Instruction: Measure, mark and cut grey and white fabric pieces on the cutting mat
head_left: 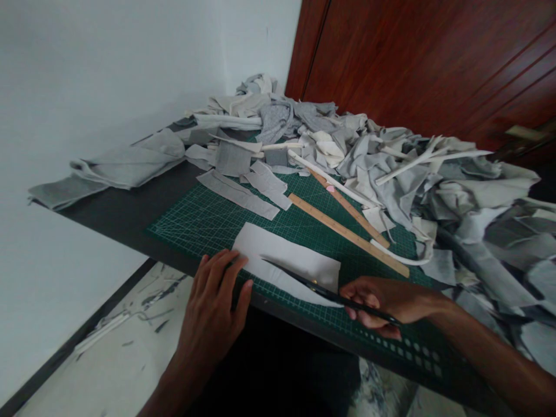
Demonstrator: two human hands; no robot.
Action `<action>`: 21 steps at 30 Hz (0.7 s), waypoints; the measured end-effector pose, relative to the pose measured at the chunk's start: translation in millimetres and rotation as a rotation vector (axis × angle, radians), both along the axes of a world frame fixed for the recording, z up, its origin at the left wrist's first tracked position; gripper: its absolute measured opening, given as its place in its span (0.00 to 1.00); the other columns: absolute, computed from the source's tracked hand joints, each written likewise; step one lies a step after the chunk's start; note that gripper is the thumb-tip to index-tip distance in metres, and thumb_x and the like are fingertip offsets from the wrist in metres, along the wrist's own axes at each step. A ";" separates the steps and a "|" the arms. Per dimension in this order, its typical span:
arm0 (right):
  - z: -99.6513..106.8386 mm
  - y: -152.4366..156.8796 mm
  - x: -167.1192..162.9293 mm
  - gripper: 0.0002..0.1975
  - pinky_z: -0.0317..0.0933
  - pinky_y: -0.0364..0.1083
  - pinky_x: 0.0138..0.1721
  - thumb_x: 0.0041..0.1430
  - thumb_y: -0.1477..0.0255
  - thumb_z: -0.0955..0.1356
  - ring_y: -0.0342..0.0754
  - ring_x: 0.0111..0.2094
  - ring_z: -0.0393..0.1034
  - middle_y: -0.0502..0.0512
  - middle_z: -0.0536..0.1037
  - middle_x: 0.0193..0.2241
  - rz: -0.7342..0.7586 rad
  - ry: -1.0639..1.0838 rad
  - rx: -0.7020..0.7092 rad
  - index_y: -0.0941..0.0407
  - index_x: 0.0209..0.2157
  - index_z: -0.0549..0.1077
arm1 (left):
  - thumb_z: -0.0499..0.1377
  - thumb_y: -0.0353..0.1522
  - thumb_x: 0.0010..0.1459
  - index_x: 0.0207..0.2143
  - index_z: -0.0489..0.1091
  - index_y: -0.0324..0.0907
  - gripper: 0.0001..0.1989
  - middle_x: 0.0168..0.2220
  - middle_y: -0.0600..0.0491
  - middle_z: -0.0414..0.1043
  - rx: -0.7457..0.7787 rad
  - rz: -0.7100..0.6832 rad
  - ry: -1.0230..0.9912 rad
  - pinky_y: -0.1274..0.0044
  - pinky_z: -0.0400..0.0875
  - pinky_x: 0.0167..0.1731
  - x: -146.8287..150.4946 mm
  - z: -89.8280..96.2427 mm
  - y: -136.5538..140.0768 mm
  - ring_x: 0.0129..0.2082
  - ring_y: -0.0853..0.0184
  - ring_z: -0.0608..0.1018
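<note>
A pale piece of fabric lies on the green cutting mat near the table's front edge. My right hand is wrapped round the handles of black scissors, whose blades run leftward into the fabric. A slit parts a narrow strip along its near side from the rest. My left hand rests with fingers stretched out, its fingertips on the fabric's left end. Whether the thumb presses the cloth or the mat edge I cannot tell.
Two wooden rulers lie on the mat behind the fabric. Cut grey pieces lie farther back. A large heap of fabric scraps covers the back and right. Folded grey cloth sits at the left. Scraps litter the floor.
</note>
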State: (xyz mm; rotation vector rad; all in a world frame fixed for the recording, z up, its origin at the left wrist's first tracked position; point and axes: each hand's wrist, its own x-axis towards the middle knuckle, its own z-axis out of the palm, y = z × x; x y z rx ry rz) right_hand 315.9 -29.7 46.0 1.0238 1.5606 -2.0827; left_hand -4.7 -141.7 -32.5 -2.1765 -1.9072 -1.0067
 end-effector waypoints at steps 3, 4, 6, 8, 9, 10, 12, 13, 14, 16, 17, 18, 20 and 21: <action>-2.7 0.0 -0.9 0.31 0.54 0.33 0.13 0.52 0.45 0.76 0.33 0.14 0.62 0.39 0.65 0.19 0.006 0.036 0.000 0.57 0.34 0.65 | 0.53 0.32 0.72 0.58 0.66 0.40 0.15 0.57 0.42 0.71 0.016 -0.013 0.002 0.51 0.64 0.67 2.4 -0.7 0.9 0.62 0.51 0.73; -3.2 0.0 -1.7 0.32 0.54 0.33 0.13 0.52 0.43 0.76 0.34 0.14 0.62 0.38 0.65 0.19 0.003 0.042 -0.004 0.57 0.35 0.66 | 0.53 0.31 0.72 0.58 0.66 0.39 0.15 0.57 0.42 0.71 0.017 -0.015 0.000 0.52 0.65 0.67 3.2 -0.4 1.1 0.62 0.51 0.73; -3.3 0.2 -3.6 0.32 0.55 0.34 0.14 0.52 0.42 0.75 0.34 0.14 0.62 0.38 0.65 0.19 0.000 0.044 -0.022 0.56 0.35 0.66 | 0.53 0.31 0.71 0.58 0.67 0.39 0.15 0.57 0.42 0.71 0.017 -0.020 -0.005 0.54 0.66 0.67 4.1 0.3 1.6 0.62 0.52 0.73; -2.8 0.9 -5.2 0.32 0.55 0.34 0.14 0.52 0.43 0.75 0.34 0.14 0.62 0.38 0.65 0.19 0.005 0.041 -0.039 0.56 0.35 0.65 | 0.53 0.30 0.71 0.58 0.67 0.39 0.15 0.58 0.42 0.71 0.015 -0.028 -0.007 0.55 0.67 0.67 3.8 0.8 2.0 0.62 0.53 0.73; -2.5 1.3 -5.7 0.31 0.54 0.34 0.14 0.52 0.43 0.76 0.34 0.15 0.62 0.38 0.65 0.19 0.011 0.039 -0.042 0.56 0.35 0.65 | 0.53 0.30 0.72 0.58 0.67 0.39 0.15 0.58 0.42 0.71 0.015 -0.032 -0.008 0.56 0.67 0.67 3.4 0.8 2.1 0.63 0.53 0.73; -2.4 1.8 -6.0 0.31 0.54 0.35 0.14 0.53 0.44 0.75 0.34 0.15 0.62 0.38 0.65 0.19 0.017 0.040 -0.040 0.56 0.35 0.65 | 0.53 0.30 0.72 0.58 0.67 0.39 0.15 0.58 0.42 0.71 0.014 -0.036 -0.008 0.57 0.67 0.67 2.8 0.8 2.2 0.63 0.53 0.74; -2.8 2.3 -6.3 0.31 0.53 0.35 0.14 0.53 0.44 0.75 0.35 0.15 0.62 0.38 0.64 0.19 0.028 0.048 -0.029 0.56 0.35 0.66 | 0.53 0.30 0.72 0.58 0.67 0.39 0.15 0.59 0.42 0.71 0.012 -0.039 -0.008 0.57 0.68 0.66 2.0 0.7 2.2 0.63 0.53 0.74; -3.2 2.4 -6.5 0.31 0.54 0.35 0.14 0.53 0.44 0.75 0.35 0.15 0.62 0.38 0.64 0.19 0.029 0.054 -0.024 0.56 0.35 0.66 | 0.53 0.31 0.72 0.58 0.67 0.39 0.15 0.59 0.42 0.71 0.010 -0.038 -0.008 0.58 0.69 0.66 1.8 0.7 2.1 0.62 0.53 0.74; -3.6 2.3 -6.9 0.32 0.54 0.35 0.14 0.53 0.43 0.76 0.35 0.15 0.62 0.38 0.64 0.19 0.028 0.060 -0.020 0.56 0.35 0.65 | 0.53 0.31 0.72 0.58 0.67 0.40 0.15 0.59 0.43 0.71 0.009 -0.037 -0.008 0.58 0.69 0.66 1.9 0.6 2.1 0.62 0.54 0.74; -4.2 2.0 -8.6 0.33 0.54 0.35 0.14 0.51 0.43 0.76 0.35 0.15 0.62 0.38 0.64 0.20 0.022 0.067 -0.011 0.57 0.35 0.65 | 0.53 0.31 0.72 0.58 0.67 0.40 0.15 0.59 0.43 0.71 0.006 -0.036 -0.009 0.58 0.69 0.66 2.5 0.6 2.1 0.63 0.54 0.74; -4.3 1.9 -9.9 0.33 0.54 0.35 0.14 0.51 0.42 0.76 0.35 0.15 0.62 0.39 0.64 0.20 0.019 0.069 -0.007 0.57 0.35 0.65 | 0.53 0.31 0.72 0.58 0.67 0.40 0.15 0.60 0.43 0.70 0.006 -0.035 -0.008 0.58 0.69 0.66 2.9 0.5 2.1 0.63 0.54 0.74; -4.2 1.9 -11.4 0.33 0.54 0.35 0.14 0.51 0.43 0.76 0.35 0.15 0.62 0.39 0.65 0.20 0.018 0.069 -0.003 0.57 0.35 0.65 | 0.53 0.31 0.72 0.58 0.67 0.40 0.15 0.60 0.43 0.70 0.007 -0.033 -0.006 0.58 0.68 0.67 3.4 0.5 2.1 0.63 0.54 0.74; -3.9 2.1 -14.4 0.32 0.53 0.35 0.14 0.51 0.43 0.76 0.35 0.16 0.62 0.39 0.64 0.21 0.015 0.064 0.000 0.57 0.34 0.65 | 0.52 0.30 0.72 0.58 0.67 0.39 0.15 0.60 0.42 0.70 0.009 -0.028 -0.003 0.58 0.69 0.66 4.1 0.4 2.0 0.63 0.54 0.73; -3.9 2.4 -15.5 0.32 0.53 0.35 0.14 0.52 0.43 0.76 0.34 0.16 0.62 0.39 0.64 0.21 0.012 0.061 0.000 0.56 0.33 0.65 | 0.52 0.30 0.72 0.58 0.67 0.39 0.15 0.60 0.42 0.70 0.010 -0.024 -0.002 0.58 0.69 0.66 4.3 0.3 1.9 0.63 0.54 0.73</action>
